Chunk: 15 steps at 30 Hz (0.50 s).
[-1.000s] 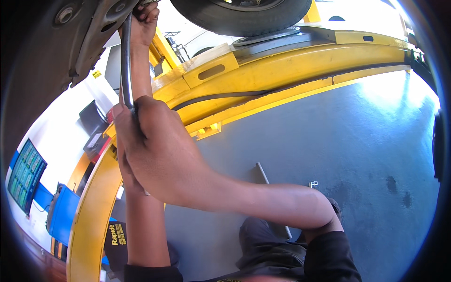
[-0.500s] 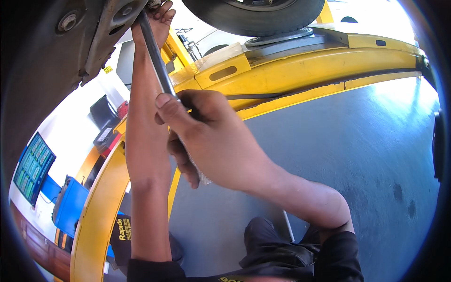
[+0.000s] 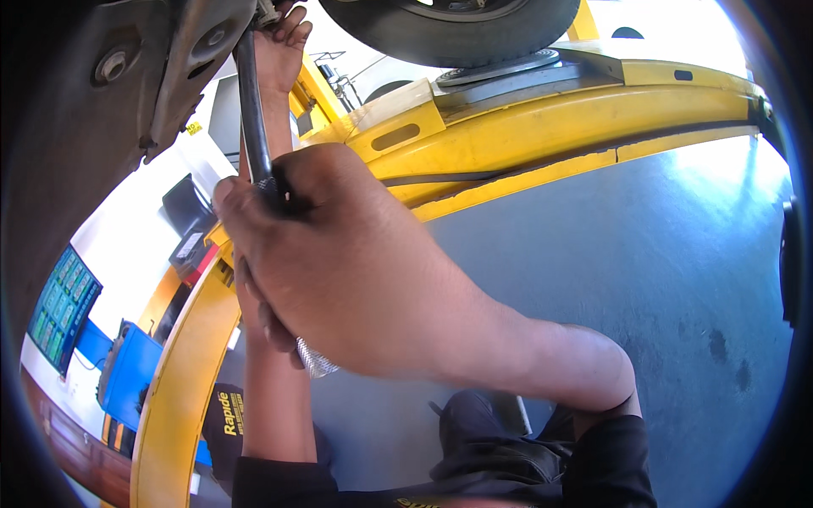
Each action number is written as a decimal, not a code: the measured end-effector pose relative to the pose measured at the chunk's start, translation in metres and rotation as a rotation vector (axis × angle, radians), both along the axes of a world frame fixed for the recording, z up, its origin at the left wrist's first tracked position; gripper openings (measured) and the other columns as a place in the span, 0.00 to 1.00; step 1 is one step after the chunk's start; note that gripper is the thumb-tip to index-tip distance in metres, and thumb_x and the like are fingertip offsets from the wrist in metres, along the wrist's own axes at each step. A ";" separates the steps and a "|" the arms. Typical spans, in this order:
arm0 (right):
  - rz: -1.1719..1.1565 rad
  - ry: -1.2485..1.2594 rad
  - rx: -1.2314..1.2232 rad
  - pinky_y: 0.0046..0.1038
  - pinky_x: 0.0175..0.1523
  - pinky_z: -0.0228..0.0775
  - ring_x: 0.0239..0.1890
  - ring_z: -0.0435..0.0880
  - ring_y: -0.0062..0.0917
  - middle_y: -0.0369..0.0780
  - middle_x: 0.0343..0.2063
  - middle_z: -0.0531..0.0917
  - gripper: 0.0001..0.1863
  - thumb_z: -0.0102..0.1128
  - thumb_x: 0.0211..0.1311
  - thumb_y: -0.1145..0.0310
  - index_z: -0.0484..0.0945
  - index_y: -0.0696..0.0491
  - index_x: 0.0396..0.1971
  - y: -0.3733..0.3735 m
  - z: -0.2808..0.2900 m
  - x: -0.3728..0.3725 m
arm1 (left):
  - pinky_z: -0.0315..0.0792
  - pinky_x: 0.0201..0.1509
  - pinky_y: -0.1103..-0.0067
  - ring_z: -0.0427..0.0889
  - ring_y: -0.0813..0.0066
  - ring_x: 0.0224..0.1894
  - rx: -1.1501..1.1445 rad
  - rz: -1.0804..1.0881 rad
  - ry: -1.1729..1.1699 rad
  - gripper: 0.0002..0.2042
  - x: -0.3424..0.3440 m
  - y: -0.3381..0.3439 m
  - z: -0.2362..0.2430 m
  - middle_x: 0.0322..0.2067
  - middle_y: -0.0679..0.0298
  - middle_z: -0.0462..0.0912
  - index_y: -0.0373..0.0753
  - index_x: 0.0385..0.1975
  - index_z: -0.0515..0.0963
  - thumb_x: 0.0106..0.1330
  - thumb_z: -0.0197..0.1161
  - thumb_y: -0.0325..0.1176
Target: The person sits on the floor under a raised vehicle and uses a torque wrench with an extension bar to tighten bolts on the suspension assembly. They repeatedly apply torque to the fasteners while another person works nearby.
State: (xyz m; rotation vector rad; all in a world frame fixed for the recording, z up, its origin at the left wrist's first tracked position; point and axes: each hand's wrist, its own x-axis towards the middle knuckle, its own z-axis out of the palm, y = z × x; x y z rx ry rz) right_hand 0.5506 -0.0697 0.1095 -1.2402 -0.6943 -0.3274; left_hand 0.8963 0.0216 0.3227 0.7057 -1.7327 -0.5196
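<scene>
My right hand (image 3: 339,254) is wrapped round the knurled grip of a long steel wrench (image 3: 250,102). The grip's silver end (image 3: 315,359) sticks out below the fingers. From there the dark shaft slants up to the vehicle's underbody (image 3: 102,127), where its head is hidden. Up beside that top end is my left hand (image 3: 286,51), fingers curled close to a small metal fitting (image 3: 267,12). What those fingers hold is partly hidden at the picture's edge. My right hand passes in front of my left forearm.
A tyre (image 3: 457,38) rests on a round turn plate (image 3: 500,69) on the yellow lift runway (image 3: 542,114). Another yellow beam (image 3: 174,389) runs down the left. Beyond it are a screen (image 3: 63,309) and a blue cabinet (image 3: 131,372). Grey floor (image 3: 593,245) lies below.
My right hand has swung the wrench's grip end to the left and closer to me, so the shaft stands steeper. My left hand stays near the top end, barely shifted.
</scene>
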 end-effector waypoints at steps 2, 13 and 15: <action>-0.385 -0.262 -0.096 0.43 0.42 0.75 0.36 0.85 0.41 0.54 0.34 0.82 0.17 0.59 0.75 0.64 0.74 0.64 0.50 0.010 -0.002 -0.001 | 0.78 0.43 0.70 0.86 0.76 0.42 0.069 -0.062 -0.026 0.12 -0.008 0.001 -0.010 0.36 0.60 0.87 0.42 0.44 0.86 0.77 0.57 0.40; -0.538 -0.012 0.058 0.17 0.25 0.49 0.21 0.60 0.11 0.33 0.27 0.69 0.18 0.60 0.75 0.64 0.78 0.59 0.57 0.022 -0.035 0.015 | 0.75 0.34 0.66 0.81 0.67 0.29 -0.120 0.425 0.742 0.21 -0.239 0.014 -0.168 0.27 0.58 0.80 0.40 0.42 0.72 0.83 0.40 0.50; -0.545 0.024 0.105 0.19 0.30 0.54 0.27 0.65 0.13 0.35 0.33 0.72 0.20 0.58 0.77 0.64 0.76 0.59 0.61 0.017 -0.045 0.027 | 0.74 0.39 0.67 0.79 0.66 0.32 -0.190 0.675 0.713 0.21 -0.256 -0.001 -0.173 0.30 0.58 0.79 0.38 0.41 0.71 0.84 0.41 0.50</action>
